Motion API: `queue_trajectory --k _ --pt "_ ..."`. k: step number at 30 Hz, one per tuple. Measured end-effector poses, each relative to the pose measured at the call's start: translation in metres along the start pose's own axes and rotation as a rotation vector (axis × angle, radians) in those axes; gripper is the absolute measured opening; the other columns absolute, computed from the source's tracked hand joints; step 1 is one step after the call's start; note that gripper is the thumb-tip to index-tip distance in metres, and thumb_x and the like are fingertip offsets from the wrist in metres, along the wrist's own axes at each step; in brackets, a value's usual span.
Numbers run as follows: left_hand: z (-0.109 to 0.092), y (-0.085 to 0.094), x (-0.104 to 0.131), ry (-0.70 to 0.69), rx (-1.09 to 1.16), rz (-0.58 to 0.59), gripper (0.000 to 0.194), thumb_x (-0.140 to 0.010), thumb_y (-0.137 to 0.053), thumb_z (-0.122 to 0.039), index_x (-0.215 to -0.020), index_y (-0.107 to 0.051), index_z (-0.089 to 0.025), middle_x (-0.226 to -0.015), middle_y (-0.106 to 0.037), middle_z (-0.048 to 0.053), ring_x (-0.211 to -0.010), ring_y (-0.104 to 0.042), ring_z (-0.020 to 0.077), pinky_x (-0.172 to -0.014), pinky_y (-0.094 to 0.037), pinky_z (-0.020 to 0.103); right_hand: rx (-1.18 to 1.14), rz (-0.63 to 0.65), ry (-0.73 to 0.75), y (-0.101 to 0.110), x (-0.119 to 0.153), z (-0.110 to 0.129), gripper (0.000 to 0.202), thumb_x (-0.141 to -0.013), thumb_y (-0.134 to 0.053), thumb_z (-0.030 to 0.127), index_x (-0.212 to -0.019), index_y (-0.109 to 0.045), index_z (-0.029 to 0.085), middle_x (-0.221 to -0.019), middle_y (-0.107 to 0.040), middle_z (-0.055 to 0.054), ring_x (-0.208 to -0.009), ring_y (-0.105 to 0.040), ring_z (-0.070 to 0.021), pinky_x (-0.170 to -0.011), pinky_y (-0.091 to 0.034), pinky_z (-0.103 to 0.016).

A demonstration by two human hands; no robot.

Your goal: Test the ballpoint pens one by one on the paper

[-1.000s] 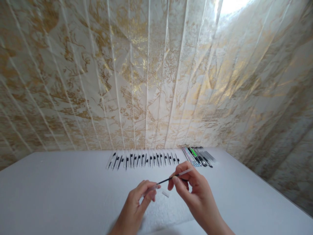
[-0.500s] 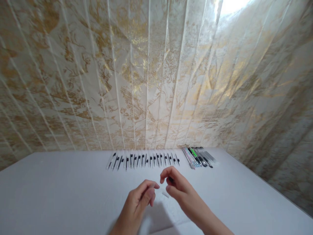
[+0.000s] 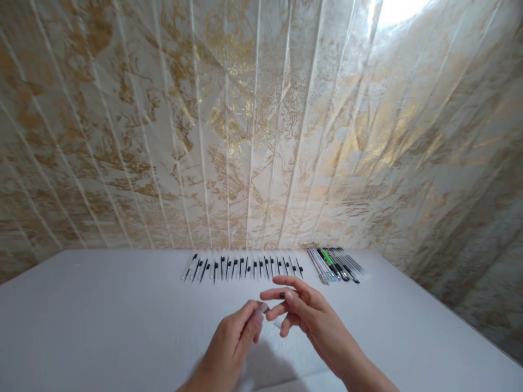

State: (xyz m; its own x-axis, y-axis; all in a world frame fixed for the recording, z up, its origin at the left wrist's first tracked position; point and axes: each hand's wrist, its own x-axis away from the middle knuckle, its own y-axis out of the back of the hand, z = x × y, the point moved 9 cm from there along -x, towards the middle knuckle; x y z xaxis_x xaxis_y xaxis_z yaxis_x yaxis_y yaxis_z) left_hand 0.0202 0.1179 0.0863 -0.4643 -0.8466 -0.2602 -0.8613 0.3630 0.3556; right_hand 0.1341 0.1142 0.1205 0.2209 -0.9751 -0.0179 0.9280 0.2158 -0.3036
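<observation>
left hand (image 3: 239,340) pinches a clear pen barrel (image 3: 261,308); right hand (image 3: 304,313) grips a dark refill (image 3: 281,295) above the tabletop (image 3: 102,316).

Single head-worn view, looking forward and slightly down across a white worktop (image 3: 102,305) toward a gold-patterned wall (image 3: 245,136). Close to both hands (image 3: 265,321), low in the centre of the frame. Farther off, a pen row (image 3: 243,267) along the worktop's far edge.
</observation>
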Motion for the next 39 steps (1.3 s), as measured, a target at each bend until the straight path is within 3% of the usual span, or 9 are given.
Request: queue_trajectory --k 5,9,13,16,21,25,30,39 --pt "-0.004 -0.005 0.002 -0.025 -0.057 0.043 0.032 -0.099 -0.033 -0.043 -0.092 -0.055 -0.021 -0.066 -0.044 -0.006 -0.061 -0.045 0.0120 -0.061 -0.034 0.020 0.106 0.002 0.031 0.008 -0.004 0.000 0.040 -0.081 -0.062 0.056 -0.084 -0.051 0.017 -0.067 -0.070 -0.006 -0.055 -0.065 -0.0149 -0.046 -0.045 -0.021" --pt "-0.013 -0.006 0.004 -0.075 -0.088 0.041 0.032 -0.099 -0.033 -0.041 -0.097 -0.057 -0.020 -0.068 -0.049 -0.004 -0.061 -0.046 0.0119 -0.062 -0.036 0.020 0.109 -0.057 0.027 0.016 -0.004 -0.002 0.038 -0.081 -0.065 0.052 -0.077 -0.053 0.016 -0.046 -0.052 0.006 -0.036 -0.038 -0.0034 -0.039 -0.026 -0.015" --pt "-0.019 -0.003 0.004 -0.080 -0.074 0.024 0.029 -0.098 -0.035 -0.039 -0.096 -0.058 -0.020 -0.070 -0.052 -0.004 -0.060 -0.046 0.0114 -0.061 -0.036 0.019 0.013 -0.032 0.004 0.012 -0.001 -0.002 0.031 -0.078 -0.073 0.042 -0.080 -0.056 0.016 -0.060 -0.055 0.004 -0.049 -0.040 -0.0045 -0.049 -0.033 -0.018" --pt "-0.019 0.000 0.003 -0.070 -0.044 0.005 0.029 -0.099 -0.035 -0.040 -0.096 -0.058 -0.021 -0.069 -0.050 -0.004 -0.061 -0.046 0.0112 -0.061 -0.036 0.019 0.047 0.012 0.019 0.007 0.000 0.001 0.030 -0.080 -0.070 0.040 -0.096 -0.061 0.016 -0.070 -0.058 0.001 -0.057 -0.046 -0.0075 -0.056 -0.037 -0.021" --pt "-0.014 0.001 0.002 -0.037 -0.004 0.002 0.030 -0.099 -0.035 -0.042 -0.096 -0.056 -0.021 -0.066 -0.044 -0.006 -0.061 -0.045 0.0113 -0.061 -0.035 0.019 0.263 0.004 0.148 0.005 0.000 0.010 0.028 -0.088 -0.059 0.044 -0.095 -0.060 0.017 -0.071 -0.059 0.000 -0.062 -0.050 -0.0107 -0.061 -0.040 -0.025" --pt "-0.013 0.000 0.004 -0.024 0.010 0.010 0.031 -0.098 -0.034 -0.044 -0.095 -0.054 -0.020 -0.066 -0.042 -0.006 -0.060 -0.043 0.0114 -0.060 -0.035 0.020 0.505 -0.067 0.285 0.006 0.006 0.023 0.022 -0.095 -0.046 0.043 -0.094 -0.052 0.021 -0.088 -0.068 -0.005 -0.071 -0.057 -0.0143 -0.068 -0.044 -0.028" --pt "-0.012 0.000 0.004 -0.008 0.019 0.015 0.031 -0.098 -0.034 -0.044 -0.090 -0.052 -0.020 -0.065 -0.041 -0.006 -0.060 -0.043 0.0117 -0.061 -0.034 0.021 0.835 -0.056 0.364 -0.002 0.013 0.032 0.015 -0.092 -0.054 0.033 -0.088 -0.062 0.021 -0.081 -0.063 -0.003 -0.074 -0.057 -0.0152 -0.069 -0.043 -0.026" --pt "-0.020 -0.002 0.003 -0.052 -0.015 0.027 0.031 -0.098 -0.034 -0.042 -0.080 -0.047 -0.021 -0.065 -0.041 -0.006 -0.060 -0.042 0.0115 -0.059 -0.033 0.021 0.814 0.019 0.318 -0.007 0.012 0.025 0.009 -0.088 -0.062 0.025 -0.091 -0.070 0.022 -0.082 -0.069 -0.002 -0.076 -0.063 -0.0162 -0.072 -0.047 -0.026"
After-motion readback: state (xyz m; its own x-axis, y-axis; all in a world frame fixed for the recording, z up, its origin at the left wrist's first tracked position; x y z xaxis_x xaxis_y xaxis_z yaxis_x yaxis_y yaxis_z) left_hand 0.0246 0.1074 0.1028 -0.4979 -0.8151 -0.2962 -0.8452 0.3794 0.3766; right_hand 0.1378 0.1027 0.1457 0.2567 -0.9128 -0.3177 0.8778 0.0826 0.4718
